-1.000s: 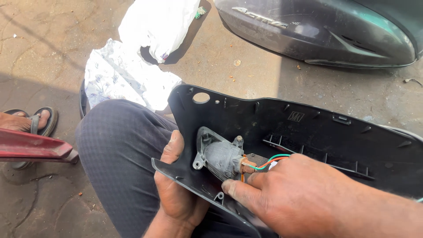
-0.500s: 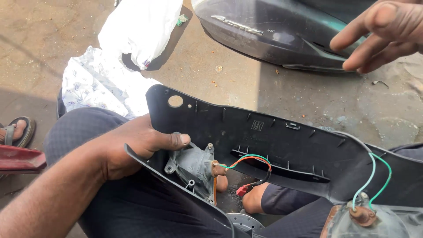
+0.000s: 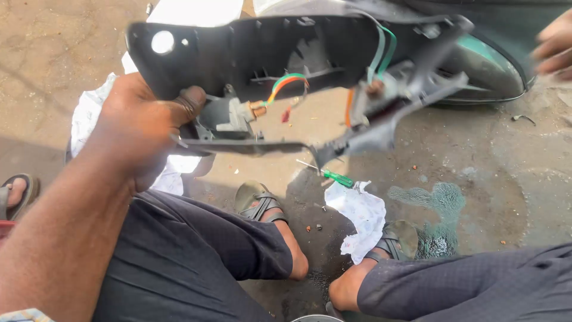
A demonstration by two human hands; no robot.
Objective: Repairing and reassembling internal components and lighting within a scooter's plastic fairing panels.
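left hand [image 3: 143, 128]: grip clenched on black scooter panel [image 3: 250, 56], upper middle
right hand [image 3: 554, 50]: blurred at upper right, grip cannot be told
floor: green screwdriver [image 3: 333, 176], centre

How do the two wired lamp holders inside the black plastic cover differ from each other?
The left lamp holder is sharp, sits beside the thumb of the left hand, and carries green and orange wires. The right lamp holder is blurred, sits far from that hand, and its green wires run upward. The left holder's wires arch sideways. Both are greyish and mounted in the same black cover.
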